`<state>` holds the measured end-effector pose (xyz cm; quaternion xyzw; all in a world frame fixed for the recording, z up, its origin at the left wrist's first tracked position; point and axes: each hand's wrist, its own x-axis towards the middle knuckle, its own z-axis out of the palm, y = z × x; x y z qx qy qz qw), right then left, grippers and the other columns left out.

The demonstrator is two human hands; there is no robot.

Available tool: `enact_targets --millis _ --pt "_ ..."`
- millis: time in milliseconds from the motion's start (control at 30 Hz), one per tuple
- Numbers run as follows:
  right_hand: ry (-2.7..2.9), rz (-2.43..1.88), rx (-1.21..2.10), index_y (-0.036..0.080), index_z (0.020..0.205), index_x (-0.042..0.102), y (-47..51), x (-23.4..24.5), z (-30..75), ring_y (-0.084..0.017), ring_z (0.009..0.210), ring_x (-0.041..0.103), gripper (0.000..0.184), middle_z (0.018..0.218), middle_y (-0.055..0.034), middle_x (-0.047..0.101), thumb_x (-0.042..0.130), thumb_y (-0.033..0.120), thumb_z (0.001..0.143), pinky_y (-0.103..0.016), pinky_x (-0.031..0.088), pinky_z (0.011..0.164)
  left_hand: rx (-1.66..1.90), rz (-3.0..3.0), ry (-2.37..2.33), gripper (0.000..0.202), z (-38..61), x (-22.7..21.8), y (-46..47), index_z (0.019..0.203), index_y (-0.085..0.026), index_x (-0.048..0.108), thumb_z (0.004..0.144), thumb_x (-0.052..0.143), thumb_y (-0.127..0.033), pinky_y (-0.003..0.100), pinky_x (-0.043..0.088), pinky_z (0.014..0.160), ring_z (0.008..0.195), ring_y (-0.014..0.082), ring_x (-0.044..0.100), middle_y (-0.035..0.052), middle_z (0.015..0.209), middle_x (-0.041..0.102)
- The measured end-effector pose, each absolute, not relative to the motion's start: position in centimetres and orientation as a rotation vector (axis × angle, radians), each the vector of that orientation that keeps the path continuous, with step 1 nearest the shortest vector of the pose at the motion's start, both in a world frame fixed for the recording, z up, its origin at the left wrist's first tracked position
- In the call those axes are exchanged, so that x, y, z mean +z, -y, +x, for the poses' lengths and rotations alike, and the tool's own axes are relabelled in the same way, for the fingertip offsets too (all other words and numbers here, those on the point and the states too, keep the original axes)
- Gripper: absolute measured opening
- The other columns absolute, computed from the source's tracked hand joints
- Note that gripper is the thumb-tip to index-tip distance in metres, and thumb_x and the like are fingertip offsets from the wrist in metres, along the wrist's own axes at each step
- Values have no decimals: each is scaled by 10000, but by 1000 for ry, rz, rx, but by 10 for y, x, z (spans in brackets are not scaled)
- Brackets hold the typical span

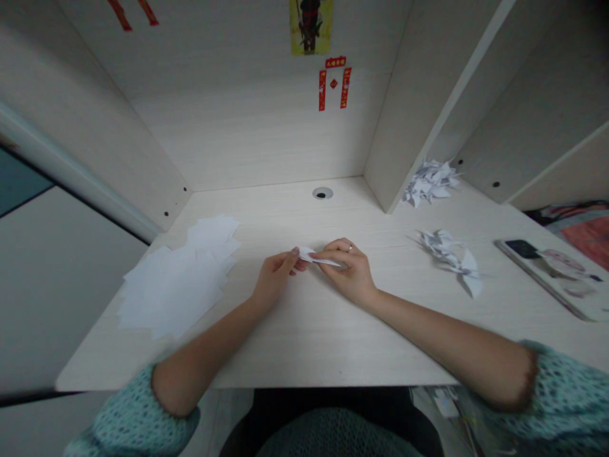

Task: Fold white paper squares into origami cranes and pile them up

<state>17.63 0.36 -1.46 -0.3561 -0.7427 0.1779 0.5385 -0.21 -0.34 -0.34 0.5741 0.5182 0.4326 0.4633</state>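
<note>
A small folded piece of white paper is held just over the middle of the desk. My left hand pinches its left end between thumb and fingers. From the other side my right hand, with a ring on one finger, grips the same paper, and a narrow pointed part sticks out under its fingers. Left of my hands lies a loose spread of white paper sheets. To the right sits a small group of folded white paper pieces.
A larger heap of folded paper lies behind the upright divider. At the right rests a phone in a patterned case. A round cable hole is near the back panel, which bears red stickers.
</note>
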Motion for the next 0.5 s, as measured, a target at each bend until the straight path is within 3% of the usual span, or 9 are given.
enact_targets --millis 167,500 --pt "1881 -789 443 295 1000 710 -4 -13 178 -184 819 579 215 829 -39 659 617 207 826 -343 469 753 1058 1483 -1279 380 -2 -2 5 718 -169 686 802 558 -517 263 439 652 665 147 572 31 699 676" --pt "2031 -702 528 295 1082 674 0 -9 176 -179 851 596 342 910 -42 688 479 126 859 -343 480 781 1036 1687 -1396 415 -6 2 3 653 -184 570 872 430 -507 253 399 611 616 145 522 -7 614 562"
